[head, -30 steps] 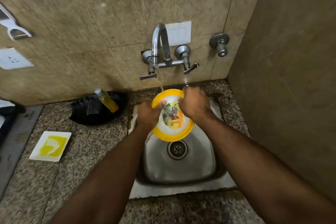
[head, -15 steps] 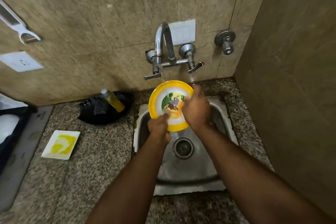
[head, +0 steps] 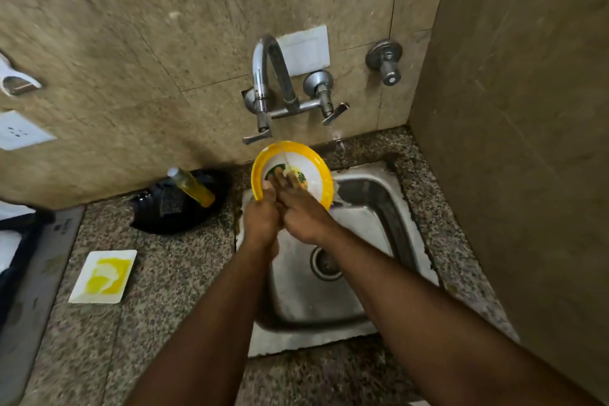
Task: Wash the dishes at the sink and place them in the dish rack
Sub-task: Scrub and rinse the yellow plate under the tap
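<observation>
The printed picture at the middle of the plate (head: 291,175) was mostly covered by fingers (head: 286,182), so only scraps of green and orange showed. The plate's lower edge was hidden behind both hands. At the far left a dark rack (head: 13,241) was cut off by the frame, its contents blurred beyond telling. A white-handled tool (head: 14,82) on the wall was also cropped and smeared.

The plate was round, glossy, white inside with a broad yellow rim, tilted up over the back left corner of the steel sink (head: 372,208), directly under the curved chrome tap (head: 268,76). A thin stream of water ran onto its face. The left hand (head: 262,217) was curled around the plate's lower left rim, thumb on the front. The right hand (head: 301,212) lay flat, fingers spread against the plate's wet face. The sink was dull brushed metal with a round drain (head: 326,264). Speckled granite counter (head: 158,273) surrounded it. On it sat a square white dish (head: 103,275) smeared with yellow, and a black bowl (head: 184,204) holding a dark sponge and a leaning bottle (head: 192,188) of yellow liquid.
</observation>
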Tool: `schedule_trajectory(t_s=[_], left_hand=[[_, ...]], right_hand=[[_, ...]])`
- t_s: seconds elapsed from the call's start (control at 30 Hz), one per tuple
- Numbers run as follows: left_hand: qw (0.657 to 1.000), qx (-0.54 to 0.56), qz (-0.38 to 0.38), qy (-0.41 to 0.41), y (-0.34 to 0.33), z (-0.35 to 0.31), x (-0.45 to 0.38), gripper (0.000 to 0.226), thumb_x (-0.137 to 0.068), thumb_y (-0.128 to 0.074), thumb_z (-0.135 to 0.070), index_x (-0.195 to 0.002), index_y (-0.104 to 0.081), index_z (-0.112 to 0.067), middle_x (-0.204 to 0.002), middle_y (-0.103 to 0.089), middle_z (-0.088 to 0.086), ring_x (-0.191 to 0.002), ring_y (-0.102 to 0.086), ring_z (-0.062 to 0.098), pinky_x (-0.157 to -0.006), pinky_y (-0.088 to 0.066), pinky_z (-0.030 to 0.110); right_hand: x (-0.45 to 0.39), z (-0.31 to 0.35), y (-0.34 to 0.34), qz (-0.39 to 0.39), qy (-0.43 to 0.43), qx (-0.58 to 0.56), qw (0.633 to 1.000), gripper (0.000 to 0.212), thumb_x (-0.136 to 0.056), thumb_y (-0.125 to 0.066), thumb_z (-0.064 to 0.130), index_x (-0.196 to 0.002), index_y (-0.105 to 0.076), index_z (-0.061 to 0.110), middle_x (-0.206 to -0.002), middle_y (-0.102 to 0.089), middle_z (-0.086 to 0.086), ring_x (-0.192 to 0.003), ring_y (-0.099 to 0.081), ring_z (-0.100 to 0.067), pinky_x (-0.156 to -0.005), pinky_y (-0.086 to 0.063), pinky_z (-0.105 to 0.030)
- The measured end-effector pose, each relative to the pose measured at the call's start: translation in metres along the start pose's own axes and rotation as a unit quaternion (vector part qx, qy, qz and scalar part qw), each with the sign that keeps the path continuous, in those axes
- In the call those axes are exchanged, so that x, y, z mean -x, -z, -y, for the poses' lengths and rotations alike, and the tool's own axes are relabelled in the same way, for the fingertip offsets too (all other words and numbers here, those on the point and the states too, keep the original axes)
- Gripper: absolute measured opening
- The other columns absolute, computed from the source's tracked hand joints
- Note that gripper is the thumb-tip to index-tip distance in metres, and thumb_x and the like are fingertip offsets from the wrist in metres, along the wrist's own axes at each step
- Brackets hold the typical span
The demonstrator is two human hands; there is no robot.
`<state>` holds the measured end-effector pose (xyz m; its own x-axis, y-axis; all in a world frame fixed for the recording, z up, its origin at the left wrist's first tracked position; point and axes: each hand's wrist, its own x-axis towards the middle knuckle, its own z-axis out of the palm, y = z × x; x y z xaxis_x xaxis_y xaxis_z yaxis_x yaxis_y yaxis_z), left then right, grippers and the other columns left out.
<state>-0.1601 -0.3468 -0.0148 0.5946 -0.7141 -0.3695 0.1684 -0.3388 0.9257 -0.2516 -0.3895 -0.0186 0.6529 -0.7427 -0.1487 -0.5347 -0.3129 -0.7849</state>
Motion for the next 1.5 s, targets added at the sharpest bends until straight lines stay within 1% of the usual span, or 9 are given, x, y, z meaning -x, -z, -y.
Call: schedule_trajectory(t_s=[0.13, 0.23, 0.33, 0.5, 0.73, 0.93, 1.1, 1.27, 1.5], left_hand=[[0.997, -0.035, -0.063, -0.024, 0.014, -0.002, -0.015, 0.048, -0.087, -0.058, -0.067, -0.083, -0.082, -0.026, -0.088, -0.08, 0.008, -0.091, -0.077, 0.031, -0.09, -0.061, 0.054], [0.985, -0.108, -0.125, -0.054, 0.022, 0.02, -0.02, 0.071, -0.077, -0.05, -0.088, -0.076, -0.076, -0.022, -0.082, -0.077, 0.014, -0.086, -0.075, 0.038, -0.08, -0.061, 0.059], [0.971, -0.185, -0.115, -0.101, 0.012, 0.012, 0.006, 0.065, -0.092, -0.043, -0.073, -0.088, -0.073, -0.016, -0.087, -0.075, 0.011, -0.086, -0.072, 0.034, -0.079, -0.06, 0.051], [0.946, -0.258, -0.138, -0.139, 0.002, 0.005, 0.017, 0.056, -0.105, -0.045, -0.049, -0.101, -0.073, -0.001, -0.096, -0.074, 0.02, -0.091, -0.069, 0.036, -0.08, -0.055, 0.041], [0.945, -0.275, -0.168, -0.058, 0.005, -0.003, 0.009, 0.047, -0.105, -0.054, -0.036, -0.105, -0.073, 0.008, -0.104, -0.072, 0.031, -0.101, -0.067, 0.047, -0.086, -0.054, 0.046], [0.984, -0.116, -0.122, 0.051, 0.003, 0.01, 0.0, 0.019, -0.078, -0.069, -0.031, -0.078, -0.07, -0.012, -0.089, -0.074, 0.019, -0.084, -0.072, 0.039, -0.074, -0.061, 0.062], [0.995, -0.026, 0.005, 0.096, 0.013, 0.005, -0.011, 0.026, -0.097, -0.069, -0.034, -0.095, -0.072, -0.008, -0.097, -0.076, 0.019, -0.091, -0.075, 0.039, -0.061, -0.062, 0.046], [0.992, 0.06, 0.031, 0.107, 0.015, 0.001, -0.018, 0.047, -0.101, -0.055, -0.052, -0.11, -0.072, -0.009, -0.11, -0.076, 0.016, -0.09, -0.075, 0.03, -0.072, -0.063, 0.043], [0.981, 0.112, 0.077, 0.139, 0.003, 0.01, -0.008, 0.056, -0.101, -0.051, -0.057, -0.129, -0.066, -0.012, -0.12, -0.075, 0.015, -0.108, -0.073, 0.034, -0.079, -0.063, 0.047]], right_hand=[[0.029, 0.014, -0.007, -0.032, 0.043, -0.074, 0.996, 0.05, -0.104, -0.043, 0.028, -0.154, -0.043, 0.027, -0.16, -0.043, -0.005, -0.145, -0.041, -0.029, -0.12, -0.033, -0.043], [0.049, 0.01, -0.011, -0.049, -0.032, 0.056, 0.997, 0.04, -0.1, -0.038, 0.041, -0.131, -0.061, 0.03, -0.134, -0.067, -0.004, -0.12, -0.062, -0.033, -0.101, -0.051, -0.043], [0.046, -0.006, -0.015, -0.038, -0.082, 0.162, 0.983, 0.041, -0.103, -0.038, 0.035, -0.134, -0.061, 0.019, -0.142, -0.061, -0.006, -0.131, -0.055, -0.03, -0.112, -0.04, -0.042], [0.024, -0.014, -0.014, 0.009, -0.141, 0.257, 0.956, 0.067, -0.105, -0.022, 0.044, -0.164, -0.007, 0.017, -0.172, 0.003, 0.0, -0.159, 0.01, -0.02, -0.125, 0.001, -0.058], [0.045, 0.01, -0.013, 0.048, -0.113, 0.237, 0.964, 0.039, -0.104, -0.038, 0.031, -0.123, -0.066, 0.01, -0.131, -0.065, -0.015, -0.128, -0.056, -0.032, -0.113, -0.037, -0.05], [0.019, -0.021, -0.007, -0.004, -0.12, 0.307, 0.944, 0.08, -0.098, -0.019, 0.054, -0.163, -0.008, 0.008, -0.172, 0.01, -0.008, -0.157, 0.018, -0.021, -0.125, 0.006, -0.056], [0.002, -0.009, 0.007, -0.006, 0.028, 0.306, 0.952, 0.07, -0.105, -0.029, 0.044, -0.163, -0.012, 0.009, -0.172, -0.005, -0.015, -0.159, 0.0, -0.028, -0.127, -0.009, -0.053], [0.008, 0.003, 0.03, 0.095, 0.146, 0.243, 0.954, 0.041, -0.106, -0.039, 0.029, -0.132, -0.064, 0.008, -0.144, -0.059, -0.013, -0.13, -0.056, -0.033, -0.104, -0.045, -0.048], [0.037, -0.01, 0.061, 0.043, 0.09, 0.36, 0.928, 0.044, -0.098, -0.044, 0.039, -0.127, -0.065, 0.014, -0.135, -0.064, -0.016, -0.122, -0.061, -0.034, -0.095, -0.052, -0.04]])
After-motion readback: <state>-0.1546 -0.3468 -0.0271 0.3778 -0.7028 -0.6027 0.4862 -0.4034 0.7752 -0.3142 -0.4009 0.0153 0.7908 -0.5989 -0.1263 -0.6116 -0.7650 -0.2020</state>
